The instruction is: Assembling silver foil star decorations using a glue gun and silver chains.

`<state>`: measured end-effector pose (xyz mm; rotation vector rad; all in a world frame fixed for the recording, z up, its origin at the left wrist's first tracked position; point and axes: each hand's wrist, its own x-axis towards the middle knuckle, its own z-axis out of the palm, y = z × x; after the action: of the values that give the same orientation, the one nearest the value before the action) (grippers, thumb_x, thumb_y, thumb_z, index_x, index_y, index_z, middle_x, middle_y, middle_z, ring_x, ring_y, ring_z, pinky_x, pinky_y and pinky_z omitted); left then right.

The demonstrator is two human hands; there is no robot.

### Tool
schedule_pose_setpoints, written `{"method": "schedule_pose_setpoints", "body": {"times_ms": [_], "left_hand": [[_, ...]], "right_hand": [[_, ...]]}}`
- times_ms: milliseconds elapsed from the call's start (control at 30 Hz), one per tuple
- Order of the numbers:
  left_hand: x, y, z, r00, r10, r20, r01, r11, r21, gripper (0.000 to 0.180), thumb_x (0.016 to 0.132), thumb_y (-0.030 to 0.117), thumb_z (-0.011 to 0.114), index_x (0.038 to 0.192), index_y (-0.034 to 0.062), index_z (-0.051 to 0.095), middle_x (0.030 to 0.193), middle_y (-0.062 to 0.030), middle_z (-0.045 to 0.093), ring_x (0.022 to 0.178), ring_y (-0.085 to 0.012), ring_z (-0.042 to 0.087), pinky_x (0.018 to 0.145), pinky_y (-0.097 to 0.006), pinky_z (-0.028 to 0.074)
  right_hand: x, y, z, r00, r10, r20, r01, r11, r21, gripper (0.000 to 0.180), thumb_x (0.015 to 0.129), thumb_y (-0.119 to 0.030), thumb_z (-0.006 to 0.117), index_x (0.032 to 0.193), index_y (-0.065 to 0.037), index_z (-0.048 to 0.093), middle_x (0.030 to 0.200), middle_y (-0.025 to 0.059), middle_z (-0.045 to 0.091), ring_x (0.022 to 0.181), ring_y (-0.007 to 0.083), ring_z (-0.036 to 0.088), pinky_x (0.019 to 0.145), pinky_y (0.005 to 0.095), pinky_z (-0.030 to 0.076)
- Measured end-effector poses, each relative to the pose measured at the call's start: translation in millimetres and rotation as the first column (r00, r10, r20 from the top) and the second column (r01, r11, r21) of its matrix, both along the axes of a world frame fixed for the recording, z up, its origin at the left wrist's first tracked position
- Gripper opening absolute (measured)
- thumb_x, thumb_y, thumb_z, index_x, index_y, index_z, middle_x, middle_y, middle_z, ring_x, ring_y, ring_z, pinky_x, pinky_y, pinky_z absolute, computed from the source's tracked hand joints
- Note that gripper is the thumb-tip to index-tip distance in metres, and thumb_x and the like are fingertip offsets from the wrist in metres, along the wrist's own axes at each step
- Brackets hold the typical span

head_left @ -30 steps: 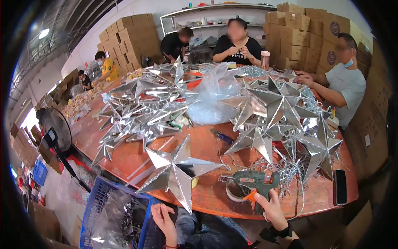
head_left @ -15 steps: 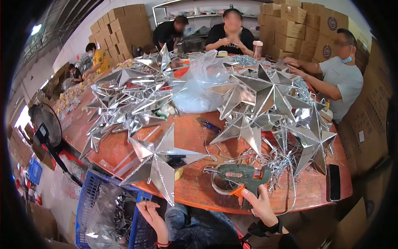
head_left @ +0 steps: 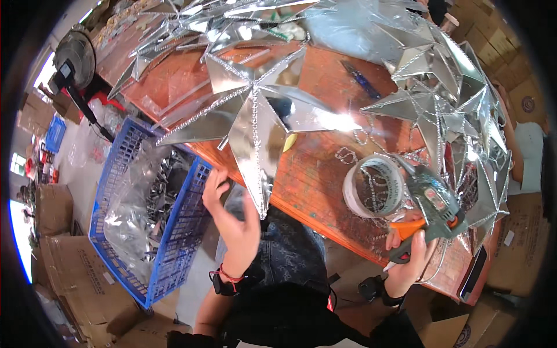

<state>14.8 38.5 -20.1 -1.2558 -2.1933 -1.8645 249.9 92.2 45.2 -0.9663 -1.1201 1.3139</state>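
Note:
A dark green hot glue gun (head_left: 432, 200) with an orange trigger is in my right hand (head_left: 409, 249), its fingers wrapped round the handle. The gun's nozzle end points up and left, beside a roll of tape (head_left: 350, 194) on the table. My left hand (head_left: 232, 223) is raised off the table's front edge, fingers apart, with nothing in it that I can see. Its thumb is close to the lowest point of a silver star (head_left: 253, 116) trimmed with beads. Whether it touches the star, I cannot tell. That point juts past the table edge.
A blue basket (head_left: 168, 269) with plastic and silver pieces stands left of my legs. Silver stars (head_left: 432, 113) are heaped at right and far left. Blue-handled pliers (head_left: 361, 80), a clear plastic bag (head_left: 348, 29) and a phone (head_left: 473, 274) lie on the red-brown table (head_left: 313, 200).
The view has tilted down and turned. My left hand has come up from beside the basket toward the star's point. The glue gun, still in my right hand, has tilted more steeply.

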Motion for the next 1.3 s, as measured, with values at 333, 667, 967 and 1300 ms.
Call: {"method": "schedule_pose_setpoints", "body": {"times_ms": [333, 667, 967, 1300], "left_hand": [[22, 42, 18, 0.997, -0.069, -0.031, 0.071, 0.992, 0.104, 0.077, 0.067, 0.008, 0.077, 0.123, 0.0055, 0.024, 0.132, -0.0239, 0.025, 0.118, -0.0329, 0.035, 0.097, -0.043, 0.031], [0, 27, 15, 0.985, -0.007, 0.172, -0.011, 0.995, 0.102, 0.038, 0.094, 0.014, 0.043, 0.127, -0.0021, 0.034, 0.122, -0.0114, 0.042, 0.106, -0.0193, 0.045, 0.091, -0.035, 0.036], [-43, 25, 5, 0.801, -0.353, 0.484, 0.157, 0.903, 0.400, 0.052, 0.095, 0.035, 0.040, 0.134, 0.0041, 0.023, 0.131, -0.0080, 0.032, 0.122, -0.0191, 0.033, 0.102, -0.036, 0.027], [-61, 34, 22, 0.637, -0.549, 0.541, 0.271, 0.816, 0.510, 0.039, 0.097, 0.015, 0.038, 0.132, 0.0022, 0.027, 0.128, -0.0112, 0.040, 0.121, -0.0226, 0.039, 0.105, -0.039, 0.028]], "right_hand": [[10, 6, -16, 0.999, 0.026, 0.039, -0.031, 0.992, 0.125, 0.031, 0.090, -0.025, 0.044, 0.108, 0.000, 0.042, 0.093, 0.0083, 0.047, 0.058, 0.0102, 0.038, 0.050, 0.0246, 0.032], [30, -15, -31, 0.941, -0.157, 0.301, 0.209, 0.966, -0.151, 0.028, 0.068, -0.008, 0.060, 0.095, 0.000, 0.058, 0.109, 0.0130, 0.057, 0.098, 0.0280, 0.053, 0.089, 0.0404, 0.037], [16, -6, -27, 0.968, -0.091, 0.233, 0.053, 0.985, 0.165, 0.029, 0.084, -0.015, 0.048, 0.106, 0.003, 0.044, 0.076, 0.0108, 0.048, 0.055, 0.0144, 0.046, 0.048, 0.0272, 0.039], [-1, -4, -7, 0.981, -0.009, 0.195, 0.004, 1.000, 0.026, 0.026, 0.087, -0.013, 0.045, 0.107, 0.003, 0.045, 0.075, 0.0112, 0.056, 0.061, 0.0161, 0.051, 0.055, 0.0270, 0.040]]}}
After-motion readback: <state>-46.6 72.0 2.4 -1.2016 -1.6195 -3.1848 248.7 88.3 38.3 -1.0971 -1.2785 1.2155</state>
